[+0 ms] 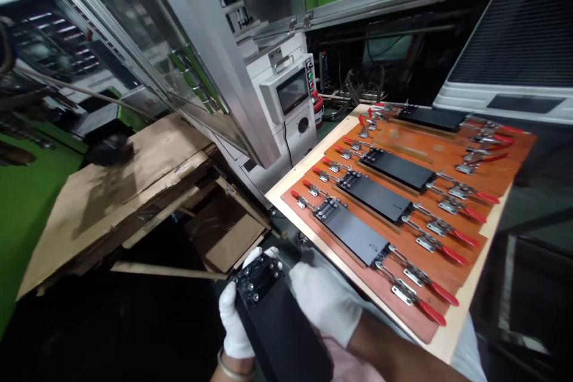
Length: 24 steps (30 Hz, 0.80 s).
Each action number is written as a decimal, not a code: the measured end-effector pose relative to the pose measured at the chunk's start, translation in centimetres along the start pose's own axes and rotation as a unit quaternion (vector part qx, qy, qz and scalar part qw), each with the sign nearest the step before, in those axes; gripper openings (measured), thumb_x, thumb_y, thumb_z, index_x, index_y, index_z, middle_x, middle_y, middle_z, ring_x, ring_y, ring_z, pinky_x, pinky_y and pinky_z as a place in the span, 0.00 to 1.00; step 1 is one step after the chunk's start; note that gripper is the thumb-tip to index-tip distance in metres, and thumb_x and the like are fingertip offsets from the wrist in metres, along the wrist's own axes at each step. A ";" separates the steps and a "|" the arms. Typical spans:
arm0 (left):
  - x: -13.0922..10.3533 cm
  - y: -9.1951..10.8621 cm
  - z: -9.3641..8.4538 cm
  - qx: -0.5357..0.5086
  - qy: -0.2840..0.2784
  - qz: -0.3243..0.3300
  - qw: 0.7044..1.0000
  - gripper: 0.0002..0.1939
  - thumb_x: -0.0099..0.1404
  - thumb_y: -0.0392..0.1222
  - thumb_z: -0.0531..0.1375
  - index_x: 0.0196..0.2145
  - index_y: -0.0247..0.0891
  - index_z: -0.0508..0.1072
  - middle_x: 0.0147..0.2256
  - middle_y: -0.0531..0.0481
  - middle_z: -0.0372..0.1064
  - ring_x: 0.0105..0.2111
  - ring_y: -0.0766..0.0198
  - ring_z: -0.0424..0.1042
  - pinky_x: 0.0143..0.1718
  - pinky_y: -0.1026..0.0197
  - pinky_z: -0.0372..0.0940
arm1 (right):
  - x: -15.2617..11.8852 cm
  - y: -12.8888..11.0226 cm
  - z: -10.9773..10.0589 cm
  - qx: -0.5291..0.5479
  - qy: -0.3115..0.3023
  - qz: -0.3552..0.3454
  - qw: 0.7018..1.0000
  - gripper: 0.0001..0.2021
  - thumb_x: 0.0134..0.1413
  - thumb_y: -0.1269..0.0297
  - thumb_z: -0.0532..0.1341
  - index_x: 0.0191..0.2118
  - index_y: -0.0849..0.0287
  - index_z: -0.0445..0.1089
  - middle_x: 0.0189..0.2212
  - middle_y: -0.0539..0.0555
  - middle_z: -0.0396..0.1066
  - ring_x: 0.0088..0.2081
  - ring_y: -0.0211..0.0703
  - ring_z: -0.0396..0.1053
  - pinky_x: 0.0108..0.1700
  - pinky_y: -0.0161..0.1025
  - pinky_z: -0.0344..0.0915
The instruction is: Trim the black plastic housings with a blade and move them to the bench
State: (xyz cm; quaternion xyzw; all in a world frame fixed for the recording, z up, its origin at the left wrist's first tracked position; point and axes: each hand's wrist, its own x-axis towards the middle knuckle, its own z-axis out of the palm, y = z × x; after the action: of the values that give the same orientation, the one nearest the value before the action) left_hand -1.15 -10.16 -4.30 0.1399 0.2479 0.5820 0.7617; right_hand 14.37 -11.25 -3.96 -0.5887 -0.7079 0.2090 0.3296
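**Long, flat black rectangular panel (286, 334) cradled in the left hand, studded end facing away**

At left, the white-gloved left hand (236, 322) holds the panel, its palm along the left edge and its fingers showing around the far end; this grip looks best kept under the body and edges, clear of the black fittings with shiny round studs (257, 280), so that nothing presses on them; the panel lies low in front of the person, broad plain face up; its long axis runs slantwise, the studded end up and to the left, the plain end down and to the right, towards the person; next comes the white-gloved right hand (324, 298), just beside the panel's right edge; whether its fingers grip or merely rest there I cannot tell; steadying that side lightly would help keep the length from twisting; farther right, an orange rectangular plate (523, 140) bears similar dark panels (351, 230) between red-handled metal toggle clamps (433, 313); the held panel is well worth keeping clear of the nearest handles and the plate's edge.
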 end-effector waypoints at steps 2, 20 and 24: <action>0.2 0.0 0.0 -0.005 -0.015 -0.010 1.000 0.29 0.61 0.58 0.51 0.54 0.41 0.72 0.54 0.40 0.69 0.51 0.44 0.70 0.59 0.37 0.53 | 0.6 0.4 -0.7 0.020 0.010 0.033 0.999 0.15 0.63 0.68 0.48 0.28 0.59 0.66 0.21 0.55 0.66 0.24 0.42 0.65 0.27 0.36 0.56; 1.5 -0.5 1.1 0.038 0.024 -0.007 0.999 0.29 0.56 0.59 0.55 0.48 0.39 0.75 0.45 0.43 0.75 0.51 0.43 0.69 0.57 0.40 0.58 | 3.6 -1.2 -2.9 0.456 -0.075 0.238 0.854 0.09 0.50 0.61 0.62 0.29 0.58 0.61 0.21 0.43 0.57 0.24 0.33 0.56 0.28 0.31 0.56; 2.4 0.2 0.9 0.102 0.066 0.027 0.992 0.25 0.62 0.58 0.51 0.47 0.43 0.75 0.47 0.46 0.74 0.48 0.45 0.71 0.50 0.42 0.65 | 2.8 -0.6 -2.7 0.444 -0.038 0.279 0.851 0.09 0.48 0.61 0.63 0.29 0.60 0.65 0.21 0.45 0.62 0.25 0.33 0.60 0.29 0.31 0.58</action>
State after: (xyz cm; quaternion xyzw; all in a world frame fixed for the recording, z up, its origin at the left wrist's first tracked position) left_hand -0.36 -7.73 -3.99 0.1850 0.3518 0.5821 0.7093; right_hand 15.69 -8.93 -1.07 -0.5440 -0.3578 0.6060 0.4569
